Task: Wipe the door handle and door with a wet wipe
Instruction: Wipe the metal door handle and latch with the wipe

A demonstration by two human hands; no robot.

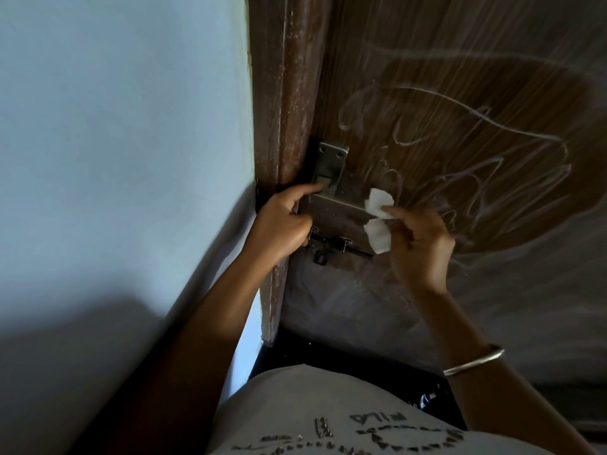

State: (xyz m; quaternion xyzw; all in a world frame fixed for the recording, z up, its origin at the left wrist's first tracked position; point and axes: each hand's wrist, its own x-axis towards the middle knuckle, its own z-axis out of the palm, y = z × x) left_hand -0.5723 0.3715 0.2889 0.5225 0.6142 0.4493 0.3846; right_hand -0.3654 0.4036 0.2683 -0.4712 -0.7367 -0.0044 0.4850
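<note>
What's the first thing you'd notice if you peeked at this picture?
Probably the white wet wipe, pinched in the right hand against the free end of the metal door handle. The left hand grips the handle's other end. Pale scribbles loop across the brown door above.

We are wearing a light grey shirt (315,408) with dark studded lettering and line patterns across the front. A plain silver bangle (473,362) is sitting well below the right fingers (399,214). Both forearms are showing bare, sleeveless.
</note>
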